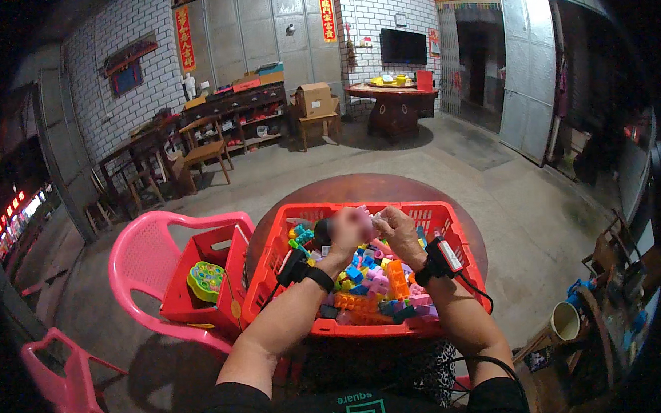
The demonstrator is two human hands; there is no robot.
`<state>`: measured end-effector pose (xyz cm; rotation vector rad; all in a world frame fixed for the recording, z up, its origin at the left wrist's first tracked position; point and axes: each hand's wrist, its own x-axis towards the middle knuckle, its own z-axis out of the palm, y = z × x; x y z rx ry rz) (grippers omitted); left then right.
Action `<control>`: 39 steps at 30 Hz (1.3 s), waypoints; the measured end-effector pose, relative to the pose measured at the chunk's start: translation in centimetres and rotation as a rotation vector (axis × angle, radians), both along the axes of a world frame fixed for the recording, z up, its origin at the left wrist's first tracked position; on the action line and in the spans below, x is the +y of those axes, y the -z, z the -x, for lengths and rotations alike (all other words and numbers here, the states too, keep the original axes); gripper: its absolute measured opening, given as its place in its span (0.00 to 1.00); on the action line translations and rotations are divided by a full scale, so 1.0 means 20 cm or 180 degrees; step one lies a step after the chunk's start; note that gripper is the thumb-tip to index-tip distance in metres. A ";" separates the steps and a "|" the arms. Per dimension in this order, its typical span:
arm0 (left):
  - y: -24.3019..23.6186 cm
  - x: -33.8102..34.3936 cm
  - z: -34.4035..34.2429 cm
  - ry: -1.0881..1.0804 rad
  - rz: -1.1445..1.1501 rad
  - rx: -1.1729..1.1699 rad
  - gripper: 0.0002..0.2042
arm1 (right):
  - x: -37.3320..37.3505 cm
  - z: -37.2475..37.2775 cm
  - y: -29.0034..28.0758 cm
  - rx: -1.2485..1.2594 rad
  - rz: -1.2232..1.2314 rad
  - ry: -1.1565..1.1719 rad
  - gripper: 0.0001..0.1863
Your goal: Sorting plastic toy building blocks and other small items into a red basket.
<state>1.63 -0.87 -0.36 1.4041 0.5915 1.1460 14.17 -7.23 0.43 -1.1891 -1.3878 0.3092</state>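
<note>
Both hands sit raised over the red slatted plastic basket [364, 328], left hand [344, 231] and right hand [398, 232] close together near its far half. Loose coloured plastic building blocks [380, 285] fill the basket floor almost wall to wall, so low passage inside is blocked; only the air above the pile is free. The basket walls hem in both wrists at the sides. The round dark red bench [366, 187] shows a bare strip beyond the far rim. To the left, a pink plastic armchair [139, 260] holding a smaller red plastic crate [202, 284] stands just beside the basket, narrowing that side. The right side opens onto bare concrete floor [524, 236].
</note>
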 end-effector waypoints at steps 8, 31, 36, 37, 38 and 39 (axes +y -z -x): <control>-0.02 0.06 0.00 -0.0512 0.0227 -0.0777 0.15 | 0.01 -0.01 0.07 -0.1252 0.0176 0.0018 0.09; -0.01 0.05 -0.03 -0.0294 -0.0284 -0.0668 0.19 | -0.01 -0.01 0.00 -0.0066 0.0125 -0.0286 0.08; -0.03 0.01 -0.01 -0.0070 0.0150 -0.0909 0.20 | -0.03 0.03 -0.04 0.0585 0.0309 -0.0575 0.08; -0.04 0.00 -0.02 -0.0059 0.0140 -0.0919 0.20 | -0.04 0.03 -0.04 0.0689 0.0212 -0.0624 0.08; -0.05 -0.01 -0.02 -0.0142 0.0177 -0.0686 0.18 | -0.03 0.00 -0.03 0.0688 0.0251 -0.0643 0.07; -0.05 -0.02 -0.02 -0.0241 0.0213 -0.0454 0.17 | -0.03 0.00 -0.04 0.0678 0.0245 -0.0650 0.07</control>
